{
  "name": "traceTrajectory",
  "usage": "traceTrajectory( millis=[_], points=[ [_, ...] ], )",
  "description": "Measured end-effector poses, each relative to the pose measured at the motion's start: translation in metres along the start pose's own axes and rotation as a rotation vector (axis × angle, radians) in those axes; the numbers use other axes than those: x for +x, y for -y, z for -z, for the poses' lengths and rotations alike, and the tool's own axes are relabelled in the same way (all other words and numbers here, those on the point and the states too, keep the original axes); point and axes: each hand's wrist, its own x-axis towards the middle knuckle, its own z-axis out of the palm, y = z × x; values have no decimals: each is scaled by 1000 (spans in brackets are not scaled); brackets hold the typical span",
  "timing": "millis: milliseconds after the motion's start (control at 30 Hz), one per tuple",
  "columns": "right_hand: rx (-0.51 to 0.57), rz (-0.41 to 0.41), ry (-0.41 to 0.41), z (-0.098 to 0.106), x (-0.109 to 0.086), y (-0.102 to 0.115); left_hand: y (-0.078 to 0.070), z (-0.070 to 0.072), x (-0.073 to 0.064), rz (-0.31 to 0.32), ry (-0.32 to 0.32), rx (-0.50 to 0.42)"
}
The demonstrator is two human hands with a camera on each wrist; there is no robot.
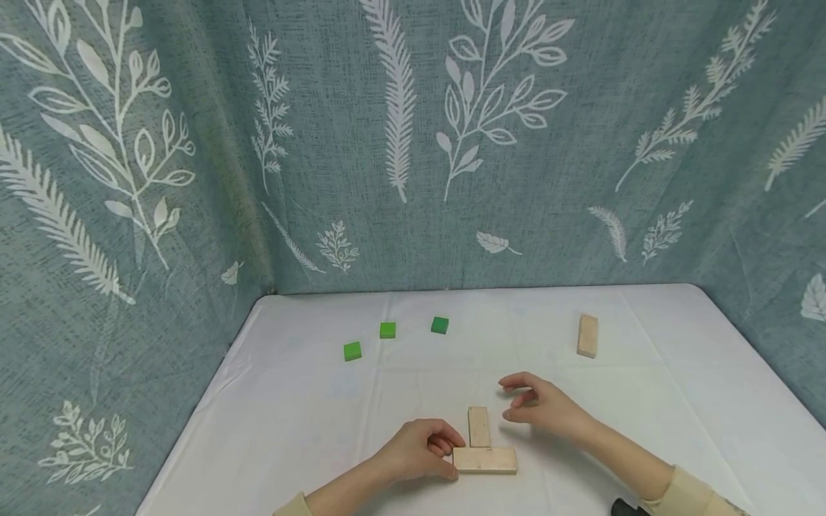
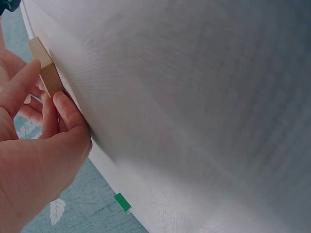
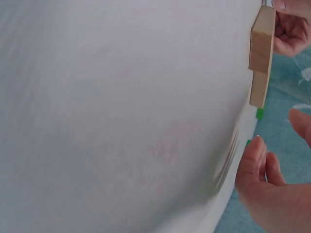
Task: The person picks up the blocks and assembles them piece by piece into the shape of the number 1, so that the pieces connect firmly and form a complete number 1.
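Observation:
A pale wooden block [image 1: 485, 462] lies crosswise on the table near the person. My left hand [image 1: 418, 451] pinches its left end, thumb at the front corner and index finger at the back corner. The left wrist view shows the same wooden block [image 2: 51, 75] between thumb and fingers. Behind it a second wooden block [image 1: 479, 427] points away, its near end at the back edge of the first, so the two form an upside-down T. My right hand [image 1: 545, 405] hovers to the right of this second block, fingers loosely bent and apart, holding nothing.
Farther back on the white-covered table [image 1: 310, 423] are a light green block [image 1: 352, 351], another light green block [image 1: 388, 330] and a dark green block [image 1: 440, 325]. A third wooden block [image 1: 587, 336] lies back right. A patterned curtain [image 1: 426, 236] hangs behind the table.

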Motion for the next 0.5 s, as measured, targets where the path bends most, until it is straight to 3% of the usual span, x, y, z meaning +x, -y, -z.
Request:
traceTrajectory(
  millis=[500],
  points=[
    [37, -56, -111, 25, 3, -5, -2, 0, -1, 7, 1, -10]
  ],
)
